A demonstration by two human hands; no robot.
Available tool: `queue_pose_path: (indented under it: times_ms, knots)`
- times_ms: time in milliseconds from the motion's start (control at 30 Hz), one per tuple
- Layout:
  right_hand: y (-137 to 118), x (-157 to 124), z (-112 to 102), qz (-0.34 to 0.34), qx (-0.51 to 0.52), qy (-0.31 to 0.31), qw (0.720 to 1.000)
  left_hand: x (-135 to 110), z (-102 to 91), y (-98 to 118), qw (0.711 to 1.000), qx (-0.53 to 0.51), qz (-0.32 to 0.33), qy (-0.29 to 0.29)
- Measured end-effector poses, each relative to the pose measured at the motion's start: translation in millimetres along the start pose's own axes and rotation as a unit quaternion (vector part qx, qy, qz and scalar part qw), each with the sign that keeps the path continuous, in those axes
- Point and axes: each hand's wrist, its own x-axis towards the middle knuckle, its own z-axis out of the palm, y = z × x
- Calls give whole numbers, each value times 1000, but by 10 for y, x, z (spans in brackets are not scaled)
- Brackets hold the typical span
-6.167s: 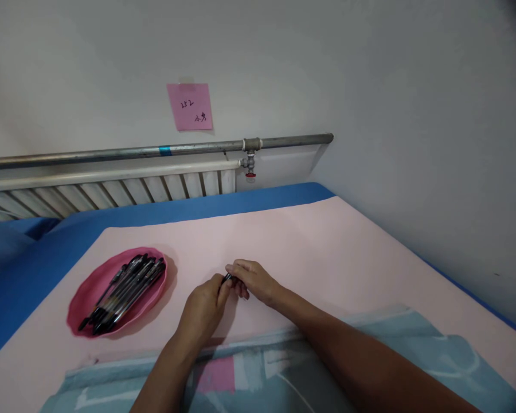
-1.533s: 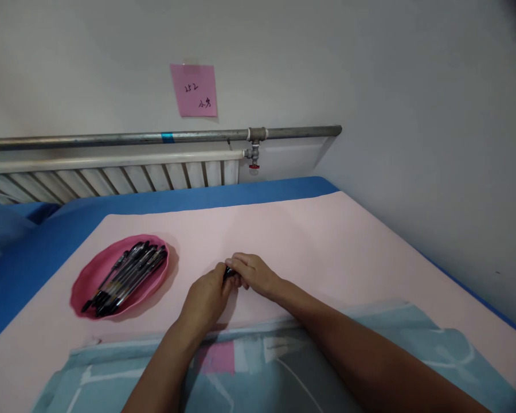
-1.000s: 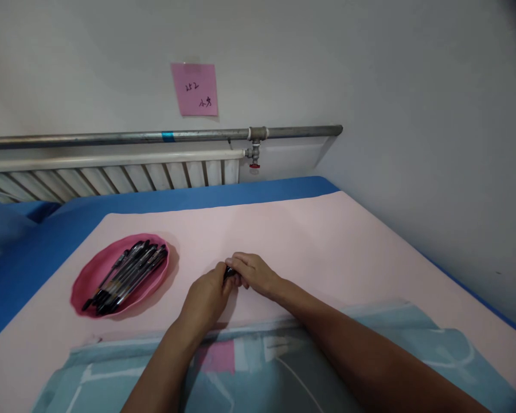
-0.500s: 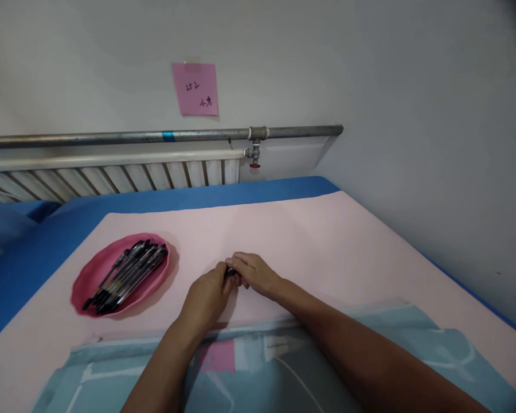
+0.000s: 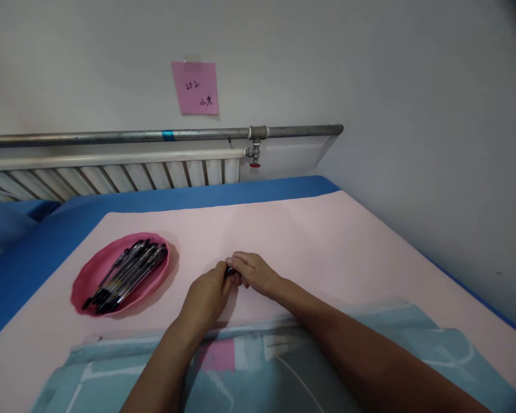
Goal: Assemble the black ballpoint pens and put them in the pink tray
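Observation:
My left hand (image 5: 207,291) and my right hand (image 5: 253,272) meet above the pink sheet (image 5: 284,229). Between them shows a short stretch of a black pen (image 5: 229,272); the rest of it is hidden by my fingers. Both hands are closed on it, the left from the near left side and the right from the right. To the left of my hands lies a pink dish (image 5: 83,281) with a scalloped rim, holding a pile of clear-barrelled pens (image 5: 131,275) with black caps.
A blue-green patterned cloth (image 5: 112,367) lies under my forearms. Blue fabric (image 5: 223,197) edges the far side. Behind stand a white radiator (image 5: 155,172), a metal pipe (image 5: 112,137) with a red-handled valve (image 5: 255,165), and a wall bearing a pink note (image 5: 195,89).

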Motion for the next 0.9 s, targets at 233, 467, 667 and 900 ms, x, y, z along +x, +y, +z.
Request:
queue_pose_path:
  times_ms: [233, 467, 667, 900]
  knots:
    - [3, 3, 3, -2, -4, -2, 1000, 0, 7, -8, 1000, -3, 8, 6]
    - [29, 10, 5, -7, -2, 1, 1000, -11, 7, -12, 1000, -4, 11, 9]
    - [16, 6, 5, -7, -5, 0, 1000, 8, 20, -27, 1000, 1, 10, 11]
    - [28, 16, 6, -5, 1, 0, 1000, -5, 12, -14, 1000, -11, 11, 10]
